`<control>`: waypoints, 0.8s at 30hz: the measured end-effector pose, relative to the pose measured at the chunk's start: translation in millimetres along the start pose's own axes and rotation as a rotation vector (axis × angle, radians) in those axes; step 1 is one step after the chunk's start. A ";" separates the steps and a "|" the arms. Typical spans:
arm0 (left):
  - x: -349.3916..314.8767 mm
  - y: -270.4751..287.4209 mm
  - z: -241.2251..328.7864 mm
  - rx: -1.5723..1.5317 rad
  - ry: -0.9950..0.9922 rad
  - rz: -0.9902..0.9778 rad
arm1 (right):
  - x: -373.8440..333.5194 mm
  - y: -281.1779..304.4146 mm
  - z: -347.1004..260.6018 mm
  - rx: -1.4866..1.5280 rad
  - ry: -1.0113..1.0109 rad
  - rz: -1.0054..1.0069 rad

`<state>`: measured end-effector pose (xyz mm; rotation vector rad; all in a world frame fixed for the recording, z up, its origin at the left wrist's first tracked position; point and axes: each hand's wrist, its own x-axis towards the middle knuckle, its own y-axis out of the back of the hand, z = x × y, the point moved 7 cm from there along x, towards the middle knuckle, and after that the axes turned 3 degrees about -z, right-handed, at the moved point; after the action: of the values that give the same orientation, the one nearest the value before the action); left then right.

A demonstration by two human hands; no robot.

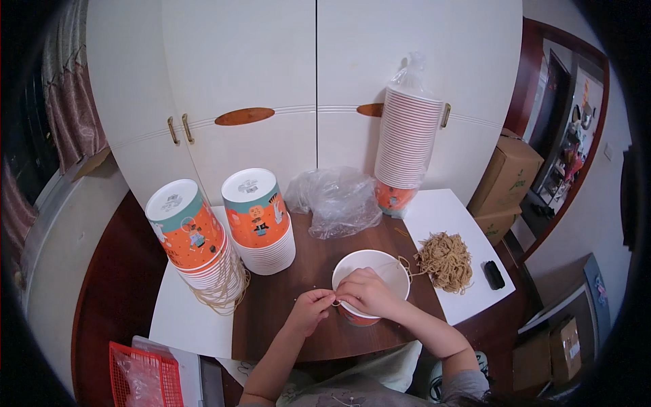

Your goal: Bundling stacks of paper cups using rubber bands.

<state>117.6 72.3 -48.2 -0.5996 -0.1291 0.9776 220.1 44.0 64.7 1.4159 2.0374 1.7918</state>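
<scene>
A paper bucket point(390, 269), white inside and orange outside, stands mouth-up on the brown part of the table. Over its near rim, my right hand point(366, 290) pinches a thin tan cord point(401, 262) with its fingertips. Just left of the rim, my left hand point(312, 312) meets it, thumb and forefinger pressed together on the same cord. A small loop of cord shows beneath the fingertips; its exact path between them is hidden. The cord crosses the bucket's mouth and leaves over the right rim toward a tangled tan cord pile point(445, 262).
Two upside-down stacks of orange buckets, a left stack point(196, 234) draped with cord and a second stack point(256, 218), stand at left. Behind are a crumpled plastic bag point(339, 207) and a tall bagged stack point(409, 139). A black object point(494, 275) lies far right; a red basket point(175, 380) sits lower left.
</scene>
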 end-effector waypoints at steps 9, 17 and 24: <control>-2.5 2.8 3.0 -0.071 -0.013 -0.006 | 4.0 -2.2 6.3 0.060 -0.034 -0.004; -5.6 -9.2 31.5 0.525 -0.508 -0.038 | 7.6 5.5 4.2 0.127 0.014 0.063; -3.4 -12.6 31.9 0.573 -0.484 0.054 | 4.9 -9.8 10.9 0.264 -0.082 -0.118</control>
<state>113.4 77.7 -14.4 0.1663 -0.2508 1.1367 218.2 56.4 55.7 1.3688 2.3279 1.4384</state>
